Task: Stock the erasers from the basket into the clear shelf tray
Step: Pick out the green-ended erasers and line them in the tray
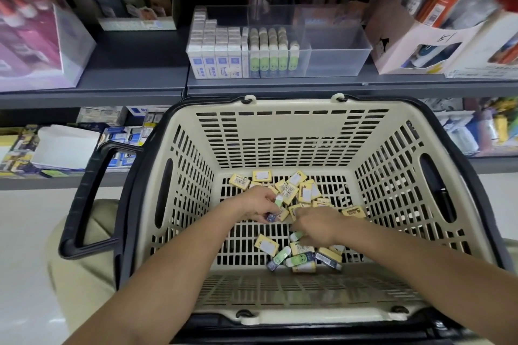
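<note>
Curled fingers of the left hand (pixel 259 203) grip a green-and-white eraser (pixel 278 201) and a blue eraser (pixel 270 217) over the middle of the basket (pixel 280 131) floor. Just beside it, the right hand (pixel 316 225) closes narrowly round a pale eraser (pixel 296 236) lying on that floor. Yellow erasers (pixel 291 190) lie loose toward the far wall, and a mixed cluster (pixel 304 259) lies by the near wall. Beyond the far rim the clear tray (pixel 336 61) stands on the shelf (pixel 140 70), its left part packed with upright rows
</note>
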